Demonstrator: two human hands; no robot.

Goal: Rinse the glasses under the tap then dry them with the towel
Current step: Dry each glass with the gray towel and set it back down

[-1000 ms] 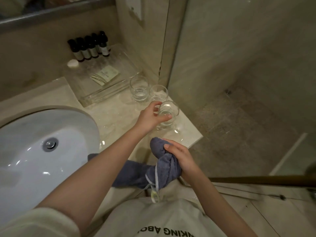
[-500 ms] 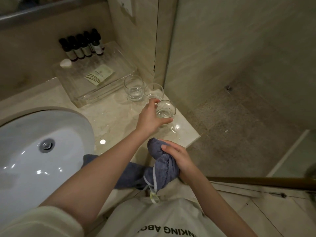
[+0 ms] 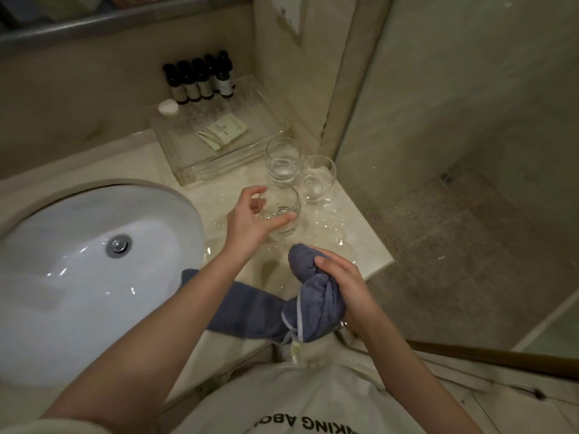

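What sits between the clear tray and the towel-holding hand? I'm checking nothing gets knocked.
In the head view, three glasses; the left hand is at the nearest. Wet counter lies before the right hand.

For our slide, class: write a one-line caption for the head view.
Left hand reaches around the nearest glass on the wet counter while the right hand grips a blue towel.

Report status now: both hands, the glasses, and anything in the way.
Left hand open at nearest glass. Right hand grips towel. Two glasses behind. Nothing blocking.
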